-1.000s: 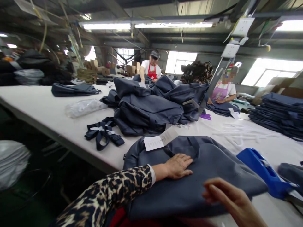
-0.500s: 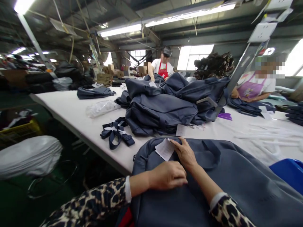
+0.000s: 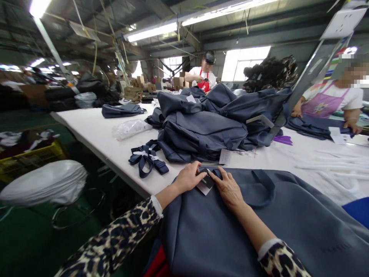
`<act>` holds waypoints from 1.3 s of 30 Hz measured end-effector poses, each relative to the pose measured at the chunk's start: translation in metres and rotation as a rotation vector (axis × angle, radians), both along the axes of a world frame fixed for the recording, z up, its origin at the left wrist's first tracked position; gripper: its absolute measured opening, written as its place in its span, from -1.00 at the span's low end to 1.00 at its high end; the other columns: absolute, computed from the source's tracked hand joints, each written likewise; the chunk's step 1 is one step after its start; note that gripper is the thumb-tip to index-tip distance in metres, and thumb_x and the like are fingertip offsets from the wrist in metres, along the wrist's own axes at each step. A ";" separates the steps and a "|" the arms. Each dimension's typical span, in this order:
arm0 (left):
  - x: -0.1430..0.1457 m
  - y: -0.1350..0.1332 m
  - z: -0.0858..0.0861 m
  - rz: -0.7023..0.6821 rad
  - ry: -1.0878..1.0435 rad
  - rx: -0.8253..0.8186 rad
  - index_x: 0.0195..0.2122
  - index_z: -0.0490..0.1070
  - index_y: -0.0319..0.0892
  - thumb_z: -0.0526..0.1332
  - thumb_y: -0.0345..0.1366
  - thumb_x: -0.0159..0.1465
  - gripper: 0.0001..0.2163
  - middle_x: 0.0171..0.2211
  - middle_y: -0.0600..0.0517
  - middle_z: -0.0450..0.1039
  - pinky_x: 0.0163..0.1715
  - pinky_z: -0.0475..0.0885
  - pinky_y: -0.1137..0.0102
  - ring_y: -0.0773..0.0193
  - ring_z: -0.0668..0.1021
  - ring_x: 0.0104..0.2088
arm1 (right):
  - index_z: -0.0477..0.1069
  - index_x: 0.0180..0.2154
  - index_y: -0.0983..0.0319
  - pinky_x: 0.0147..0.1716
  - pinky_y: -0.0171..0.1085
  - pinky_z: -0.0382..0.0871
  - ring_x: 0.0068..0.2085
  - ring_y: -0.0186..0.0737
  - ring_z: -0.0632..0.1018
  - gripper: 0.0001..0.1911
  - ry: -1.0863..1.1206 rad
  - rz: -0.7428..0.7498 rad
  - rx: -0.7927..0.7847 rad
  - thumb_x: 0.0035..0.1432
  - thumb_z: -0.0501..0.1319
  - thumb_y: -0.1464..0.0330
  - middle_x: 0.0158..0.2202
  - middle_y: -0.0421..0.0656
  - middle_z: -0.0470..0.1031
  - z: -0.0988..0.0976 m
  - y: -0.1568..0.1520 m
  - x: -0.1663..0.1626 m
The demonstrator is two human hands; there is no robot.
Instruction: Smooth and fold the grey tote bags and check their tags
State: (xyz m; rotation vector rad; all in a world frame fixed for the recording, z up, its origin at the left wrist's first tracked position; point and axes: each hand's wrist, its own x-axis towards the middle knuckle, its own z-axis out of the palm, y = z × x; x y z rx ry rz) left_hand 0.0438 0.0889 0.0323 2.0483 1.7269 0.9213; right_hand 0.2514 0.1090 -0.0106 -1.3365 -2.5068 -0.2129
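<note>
A dark blue backpack [image 3: 227,234] lies flat in front of me, its short loop handle [image 3: 272,192] near the top edge. A black hang tag [image 3: 206,182] with small white print rests on it at the upper left. From the left, my left hand [image 3: 188,177] has its fingers curled at the bag's top edge, with the thumb against the tag. My right hand [image 3: 230,189] is closed at the tag's upper right corner, its thumb on the corner. What lies under the fingertips of both hands is hidden.
More blue bags [image 3: 204,132] are heaped just beyond. Bundled webbing straps [image 3: 148,159] and a clear plastic bag [image 3: 131,129] lie left on the white table [image 3: 95,132]. A covered stool [image 3: 46,179] stands at left. Two co-workers handle items across the table and at right.
My left hand has moved up and away from over the bag's front to the tag. The tag has turned from its white side to its black side. My right hand stays beside it.
</note>
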 end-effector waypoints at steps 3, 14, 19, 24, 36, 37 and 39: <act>0.009 -0.003 0.003 -0.006 0.081 -0.042 0.00 0.38 -0.19 0.31 -0.18 0.20 -0.62 -0.26 -0.04 0.49 -0.13 0.39 0.24 0.03 0.53 -0.15 | 0.13 0.33 -0.07 0.03 -0.07 0.39 0.12 0.03 0.37 -0.38 0.002 -0.015 -0.023 0.31 0.01 0.49 0.35 0.01 0.10 0.000 -0.001 0.000; 0.014 -0.003 -0.009 -0.036 -0.202 -0.220 -0.02 0.33 -0.18 0.38 -0.32 0.04 -0.54 -0.47 0.14 0.44 -0.32 0.40 0.38 0.23 0.52 -0.39 | -0.02 0.38 0.28 0.23 0.20 0.06 0.42 0.21 -0.16 0.11 -0.001 0.102 -0.246 0.03 0.15 -0.27 0.44 0.13 -0.24 0.006 -0.014 0.002; 0.024 -0.001 -0.016 -0.009 -0.570 -0.294 -0.09 0.23 -0.20 0.24 -0.45 0.12 -0.67 -0.57 0.24 0.32 -0.57 0.31 0.53 0.41 0.40 -0.61 | 0.08 0.34 0.32 0.22 0.30 -0.04 0.40 0.27 -0.14 0.04 0.013 0.073 -0.071 0.03 0.23 -0.18 0.43 0.18 -0.17 0.006 -0.022 -0.005; 0.030 -0.005 -0.007 -0.015 -0.865 -0.323 -0.14 0.23 -0.20 0.23 -0.37 0.19 -0.76 -0.52 0.18 0.36 -0.59 0.36 0.56 0.44 0.44 -0.60 | 0.36 0.16 0.25 -0.03 -0.04 0.33 0.03 0.09 0.43 -0.56 0.077 0.044 0.076 0.28 0.05 0.43 0.01 0.11 0.47 0.018 -0.035 -0.011; 0.033 -0.021 -0.013 -0.201 -1.047 -0.619 -0.22 0.43 -0.30 0.31 0.02 0.20 -0.59 -0.26 -0.16 0.54 -0.52 0.53 0.40 0.18 0.63 -0.37 | 0.38 -0.08 0.22 -0.36 -0.14 0.59 -0.27 -0.09 0.61 -0.46 1.548 -0.123 -0.739 -0.08 0.39 0.12 -0.16 -0.10 0.57 0.026 -0.037 -0.010; 0.036 -0.021 -0.014 -0.207 -1.064 -0.631 -0.21 0.44 -0.30 0.33 0.00 0.20 -0.59 -0.27 -0.15 0.55 -0.49 0.53 0.42 0.20 0.62 -0.37 | 0.38 -0.07 0.22 -0.34 -0.13 0.59 -0.28 -0.10 0.61 -0.44 1.549 -0.116 -0.783 -0.09 0.40 0.13 -0.16 -0.10 0.58 0.026 -0.039 -0.012; 0.039 -0.017 -0.017 -0.174 -1.091 -0.601 -0.21 0.44 -0.29 0.35 -0.07 0.20 -0.65 -0.30 -0.09 0.55 -0.47 0.52 0.47 0.28 0.61 -0.40 | 0.38 -0.06 0.23 -0.34 -0.12 0.57 -0.30 -0.09 0.62 -0.44 1.447 -0.094 -0.873 -0.07 0.38 0.11 -0.20 -0.11 0.59 0.024 -0.042 -0.010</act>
